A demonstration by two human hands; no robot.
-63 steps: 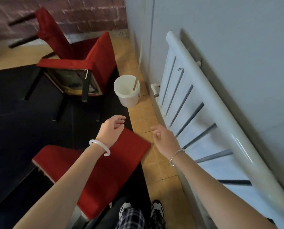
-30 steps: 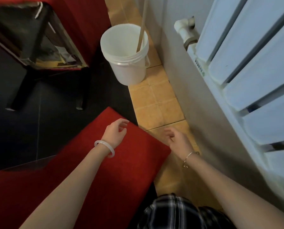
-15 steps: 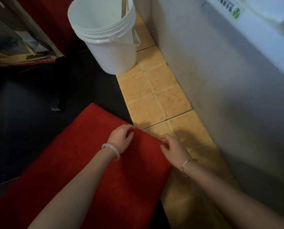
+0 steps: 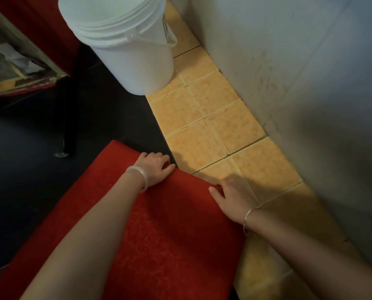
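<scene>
The mat (image 4: 169, 234) lies on the dark floor, its far edge by the tiles (image 4: 202, 126), near the bucket (image 4: 133, 57). Left hand (image 4: 156, 169) curls over that edge. Right hand (image 4: 230, 198) pinches it, thumb on top.

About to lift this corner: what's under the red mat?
The red mat lies across dark flooring and tan tiles, both showing past its edges. Anything directly beneath is covered. The left hand and right hand grip its far edge.
</scene>
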